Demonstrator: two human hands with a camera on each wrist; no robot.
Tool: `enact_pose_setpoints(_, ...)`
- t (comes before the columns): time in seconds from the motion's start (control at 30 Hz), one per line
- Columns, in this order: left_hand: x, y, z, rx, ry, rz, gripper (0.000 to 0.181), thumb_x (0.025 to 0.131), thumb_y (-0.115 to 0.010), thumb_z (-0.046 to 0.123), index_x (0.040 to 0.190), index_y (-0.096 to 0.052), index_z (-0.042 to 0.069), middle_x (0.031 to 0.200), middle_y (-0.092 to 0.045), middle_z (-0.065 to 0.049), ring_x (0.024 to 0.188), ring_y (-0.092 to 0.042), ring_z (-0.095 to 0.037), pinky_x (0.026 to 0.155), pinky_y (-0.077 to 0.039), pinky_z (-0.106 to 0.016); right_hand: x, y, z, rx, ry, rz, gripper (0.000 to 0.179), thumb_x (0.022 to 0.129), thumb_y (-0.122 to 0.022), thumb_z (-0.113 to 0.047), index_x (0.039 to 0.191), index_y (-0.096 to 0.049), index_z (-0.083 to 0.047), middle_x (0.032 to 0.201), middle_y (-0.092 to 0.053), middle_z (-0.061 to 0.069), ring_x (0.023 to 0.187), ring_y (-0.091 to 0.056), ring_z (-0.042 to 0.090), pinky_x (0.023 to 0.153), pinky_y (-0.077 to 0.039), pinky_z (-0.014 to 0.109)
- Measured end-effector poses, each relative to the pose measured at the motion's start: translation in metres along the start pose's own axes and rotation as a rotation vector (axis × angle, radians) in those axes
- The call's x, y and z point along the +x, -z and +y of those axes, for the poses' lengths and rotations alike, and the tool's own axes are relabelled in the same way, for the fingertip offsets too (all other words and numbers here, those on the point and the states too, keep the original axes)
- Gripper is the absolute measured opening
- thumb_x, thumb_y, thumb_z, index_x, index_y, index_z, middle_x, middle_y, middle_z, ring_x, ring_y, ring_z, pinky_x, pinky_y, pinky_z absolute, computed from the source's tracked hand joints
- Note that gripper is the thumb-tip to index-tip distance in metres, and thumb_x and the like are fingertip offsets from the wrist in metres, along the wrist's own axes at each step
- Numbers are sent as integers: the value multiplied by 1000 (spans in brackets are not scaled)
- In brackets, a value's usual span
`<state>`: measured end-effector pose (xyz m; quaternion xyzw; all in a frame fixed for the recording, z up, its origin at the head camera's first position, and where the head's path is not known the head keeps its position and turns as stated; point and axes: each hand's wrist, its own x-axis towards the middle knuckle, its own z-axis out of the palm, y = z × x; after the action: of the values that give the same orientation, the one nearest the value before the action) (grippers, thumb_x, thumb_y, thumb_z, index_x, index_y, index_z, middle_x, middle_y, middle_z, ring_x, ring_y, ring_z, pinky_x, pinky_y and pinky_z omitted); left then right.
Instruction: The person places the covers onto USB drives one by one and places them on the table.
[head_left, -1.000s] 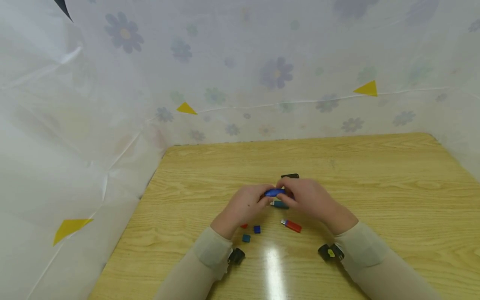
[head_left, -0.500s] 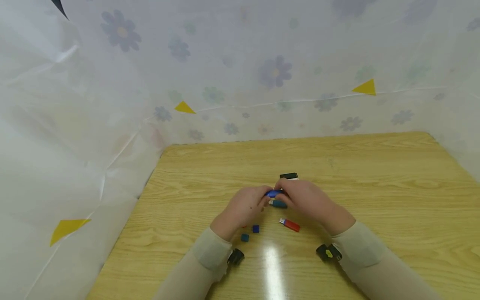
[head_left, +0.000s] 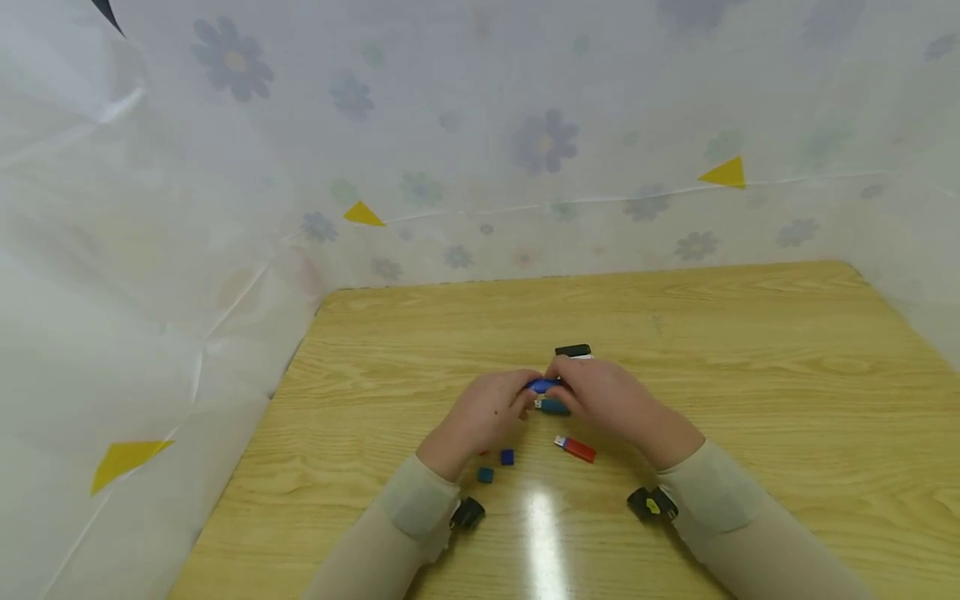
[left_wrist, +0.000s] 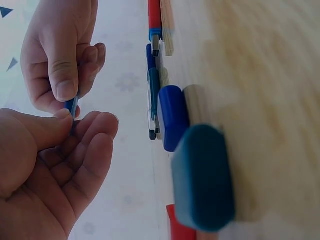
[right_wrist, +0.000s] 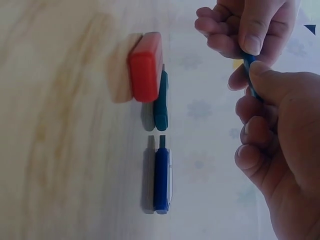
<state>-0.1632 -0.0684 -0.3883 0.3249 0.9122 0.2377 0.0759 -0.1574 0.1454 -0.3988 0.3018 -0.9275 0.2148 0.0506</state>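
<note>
In the head view, a blue USB stick (head_left: 542, 386) is held between both hands above the table. My left hand (head_left: 487, 417) pinches its left end between thumb and fingers. The right hand (head_left: 611, 404) pinches the other end, and the fingers hide much of it. Its thin edge (left_wrist: 73, 106) shows between the two thumbs in the left wrist view. Close below the hands lies a teal USB stick (head_left: 552, 407), its metal plug pointing left. Nearer the body is a red USB stick (head_left: 575, 449), plug bared. Another blue USB stick (right_wrist: 161, 180) lies on the table in the right wrist view.
Left of the red stick lie a blue cap (head_left: 507, 457), a teal cap (head_left: 485, 475) and a red cap (left_wrist: 181, 225). A black stick (head_left: 572, 350) and a white piece sit beyond the right hand. Flowered sheeting (head_left: 450, 125) walls the wooden table (head_left: 750, 375).
Both hands keep their hold on the blue USB stick with barely any motion. The whole head view has shifted slightly, so everything appears a little further left.
</note>
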Motion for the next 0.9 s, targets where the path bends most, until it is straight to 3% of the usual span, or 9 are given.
enact_pose_setpoints(0.2, 1, -2, -2, 17, -23, 8, 30, 109, -46, 25, 132, -62, 13, 86, -66, 8, 72, -57, -2, 69, -49, -24, 0, 1, -1, -1, 2, 4, 13, 100, -67, -24, 106, -62, -15, 83, -58, -11, 64, -47, 2, 61, -45, 25)
enact_pose_setpoints(0.4, 2, -2, -1, -11, 28, -14, 34, 109, -49, 26, 139, -59, 17, 93, -70, 7, 76, -60, 0, 71, -51, -24, 0, 5, 2, 44, -12, -15, 14, 100, -67, -24, 110, -63, -14, 79, -56, -12, 61, -47, 4, 58, -44, 26)
enact_pose_setpoints(0.53, 2, -1, 1, -36, 63, -29, 41, 109, -49, 27, 148, -51, 17, 89, -69, 6, 67, -57, -3, 64, -49, -25, 0, 10, 7, 90, -37, -42, 17, 100, -68, -25, 113, -65, -15, 76, -54, -12, 59, -47, 5, 57, -44, 27)
enact_pose_setpoints(0.7, 2, 0, 1, -58, 116, -14, 46, 107, -55, 28, 151, -47, 18, 93, -68, 7, 65, -56, -4, 62, -48, -26, 1, 13, 18, 108, -135, -51, 19, 100, -67, -28, 112, -64, -13, 73, -56, -9, 57, -47, 8, 54, -43, 28)
enact_pose_setpoints(0.9, 2, 2, 1, -51, 161, -26, 40, 105, -59, 31, 143, -56, 20, 99, -68, 8, 71, -58, -5, 65, -49, -28, -2, 13, 35, 55, -298, -40, 23, 101, -66, -28, 112, -64, -8, 73, -58, -4, 57, -50, 13, 54, -44, 32)
